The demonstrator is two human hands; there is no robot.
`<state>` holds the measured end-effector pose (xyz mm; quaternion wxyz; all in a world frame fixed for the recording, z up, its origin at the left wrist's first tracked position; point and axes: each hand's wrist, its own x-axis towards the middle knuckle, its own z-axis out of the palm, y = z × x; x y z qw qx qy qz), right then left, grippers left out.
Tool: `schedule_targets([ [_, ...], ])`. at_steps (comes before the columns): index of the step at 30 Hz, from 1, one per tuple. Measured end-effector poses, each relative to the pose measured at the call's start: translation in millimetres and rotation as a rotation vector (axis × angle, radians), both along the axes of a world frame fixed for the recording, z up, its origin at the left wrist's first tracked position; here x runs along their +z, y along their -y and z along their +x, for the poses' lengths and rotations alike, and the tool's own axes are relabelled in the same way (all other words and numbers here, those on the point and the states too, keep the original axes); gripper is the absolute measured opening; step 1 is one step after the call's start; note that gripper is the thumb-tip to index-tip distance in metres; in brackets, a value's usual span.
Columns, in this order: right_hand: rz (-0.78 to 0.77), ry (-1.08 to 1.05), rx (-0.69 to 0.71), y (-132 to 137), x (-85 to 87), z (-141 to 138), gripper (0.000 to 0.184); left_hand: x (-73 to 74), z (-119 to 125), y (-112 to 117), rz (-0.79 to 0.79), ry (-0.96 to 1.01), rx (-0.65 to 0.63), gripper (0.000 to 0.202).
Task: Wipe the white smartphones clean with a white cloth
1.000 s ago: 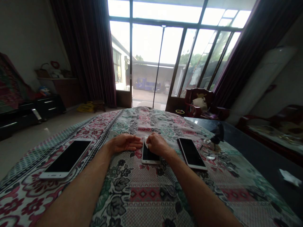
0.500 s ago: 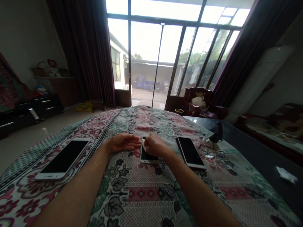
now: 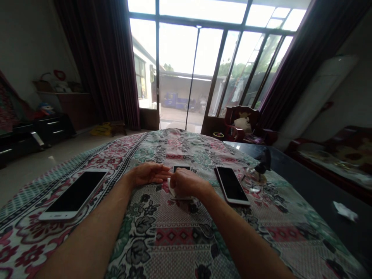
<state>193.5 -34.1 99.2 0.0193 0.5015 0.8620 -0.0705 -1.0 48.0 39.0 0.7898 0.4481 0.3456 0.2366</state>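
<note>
A white-framed smartphone lies on the patterned tablecloth in front of me, mostly covered by my right hand. That hand is closed around a white tissue, which shows at its left side, over the phone's near part. My left hand rests palm up on the cloth just left of the phone, its fingers stretched out and nothing in them. Farther left lies a larger white smartphone with a dark screen. Another white smartphone lies to the right of my right hand.
A clear spray bottle with a black nozzle stands to the right on the tablecloth. Beyond it, a dark tabletop carries a crumpled white tissue. A wooden chair stands behind the table, near the glass doors.
My right hand has moved toward me and slightly left over the phone with the tissue, uncovering the phone's far end. My left hand stays beside the phone.
</note>
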Motion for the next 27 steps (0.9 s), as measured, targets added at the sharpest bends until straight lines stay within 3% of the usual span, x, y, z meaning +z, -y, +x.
schedule_targets([
  [7, -0.121, 0.136, -0.224, -5, 20.5, 26, 0.020, -4.0, -2, -3, 0.017, -0.003, -0.011, 0.030],
  [16, -0.066, 0.056, 0.048, 16, 13.6, -5, 0.010, -2.3, -1, -2, 0.021, -0.027, -0.009, 0.032],
  [19, -0.096, 0.069, 0.008, 13, 14.6, -1, 0.015, -1.2, 0, -1, 0.021, -0.045, 0.004, 0.032],
  [25, -0.100, 0.206, -0.202, -1, 20.4, 25, 0.013, -1.1, 0, 0, 0.039, -0.055, 0.021, 0.029],
  [27, -0.109, 0.226, -0.190, 0, 22.6, 24, 0.016, -1.6, 0, 0, 0.037, -0.054, 0.022, 0.029],
])
